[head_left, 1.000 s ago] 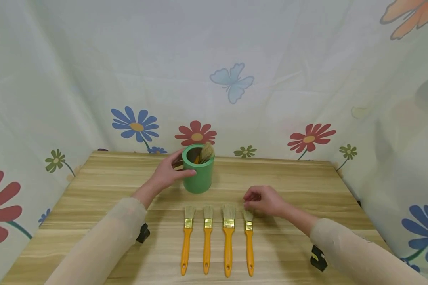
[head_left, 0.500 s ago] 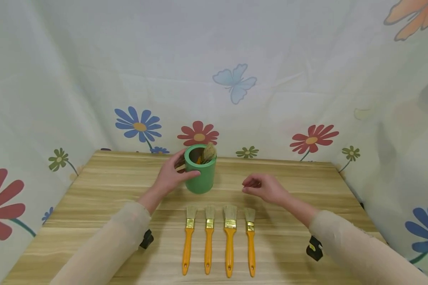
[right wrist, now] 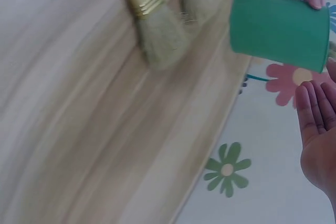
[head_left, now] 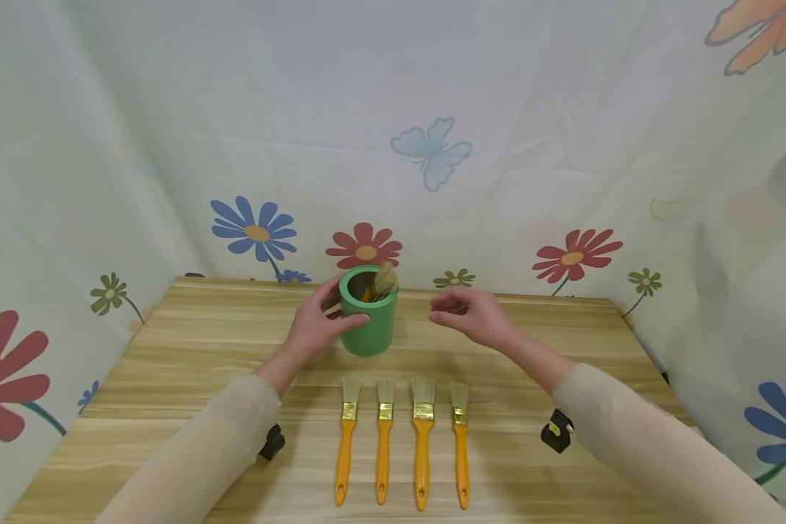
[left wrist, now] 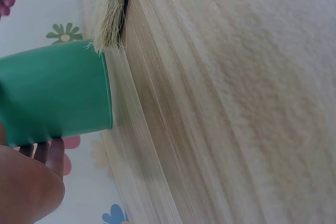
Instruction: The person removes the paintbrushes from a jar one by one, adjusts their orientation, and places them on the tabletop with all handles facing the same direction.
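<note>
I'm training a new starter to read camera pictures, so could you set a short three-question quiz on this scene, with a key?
1. Count: how many paintbrushes lie on the wooden table, in front of the green can?
2. Multiple choice: what does the left hand grip?
A) the edge of the wooden table
B) the green can
C) a loose paintbrush
3. True or false: the right hand is holding one of the paintbrushes.

Key:
1. Four, side by side in a row.
2. B; its thumb and fingers are around the side of the green can.
3. False; the right hand holds nothing and is apart from the row.
</note>
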Demonstrator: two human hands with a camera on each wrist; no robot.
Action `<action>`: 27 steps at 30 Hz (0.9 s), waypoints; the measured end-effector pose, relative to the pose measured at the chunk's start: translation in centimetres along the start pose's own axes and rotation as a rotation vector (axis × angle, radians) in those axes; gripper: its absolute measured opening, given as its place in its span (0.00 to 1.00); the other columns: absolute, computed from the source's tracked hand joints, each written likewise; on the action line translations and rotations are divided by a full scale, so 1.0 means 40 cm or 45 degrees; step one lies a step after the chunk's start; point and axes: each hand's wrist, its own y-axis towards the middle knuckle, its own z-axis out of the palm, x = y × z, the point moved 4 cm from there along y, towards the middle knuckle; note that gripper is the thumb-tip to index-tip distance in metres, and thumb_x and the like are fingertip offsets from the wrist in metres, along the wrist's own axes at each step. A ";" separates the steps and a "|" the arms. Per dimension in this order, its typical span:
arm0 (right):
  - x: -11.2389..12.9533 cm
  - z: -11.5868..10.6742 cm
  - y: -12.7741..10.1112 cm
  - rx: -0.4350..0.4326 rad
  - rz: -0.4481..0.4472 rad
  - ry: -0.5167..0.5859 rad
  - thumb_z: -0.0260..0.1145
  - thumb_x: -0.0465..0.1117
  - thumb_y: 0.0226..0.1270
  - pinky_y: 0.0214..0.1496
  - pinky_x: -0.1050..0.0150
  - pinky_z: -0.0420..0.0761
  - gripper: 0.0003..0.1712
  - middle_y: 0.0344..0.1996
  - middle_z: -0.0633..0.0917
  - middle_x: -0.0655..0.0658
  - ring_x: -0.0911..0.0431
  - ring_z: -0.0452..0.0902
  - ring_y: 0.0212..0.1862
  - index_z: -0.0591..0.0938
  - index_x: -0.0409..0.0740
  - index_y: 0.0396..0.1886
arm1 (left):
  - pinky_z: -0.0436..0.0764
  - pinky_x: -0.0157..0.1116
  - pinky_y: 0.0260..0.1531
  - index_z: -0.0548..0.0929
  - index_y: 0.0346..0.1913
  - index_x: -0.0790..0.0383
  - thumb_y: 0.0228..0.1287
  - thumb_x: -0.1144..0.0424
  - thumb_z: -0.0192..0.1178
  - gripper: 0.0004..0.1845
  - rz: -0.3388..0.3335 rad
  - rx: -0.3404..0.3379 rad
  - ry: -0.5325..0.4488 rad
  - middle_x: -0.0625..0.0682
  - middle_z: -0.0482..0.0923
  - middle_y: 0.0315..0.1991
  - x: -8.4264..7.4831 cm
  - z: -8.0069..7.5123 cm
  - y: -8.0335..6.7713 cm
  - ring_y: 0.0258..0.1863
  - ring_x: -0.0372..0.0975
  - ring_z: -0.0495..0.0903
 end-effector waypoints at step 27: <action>0.120 0.044 0.080 0.031 0.036 0.326 0.73 0.42 0.76 0.63 0.53 0.87 0.24 0.57 0.90 0.40 0.48 0.87 0.59 0.84 0.37 0.66 | 0.75 0.51 0.74 0.67 0.82 0.43 0.61 0.49 0.81 0.48 -0.017 0.005 0.024 0.50 0.72 0.76 -0.003 -0.001 0.000 0.76 0.49 0.71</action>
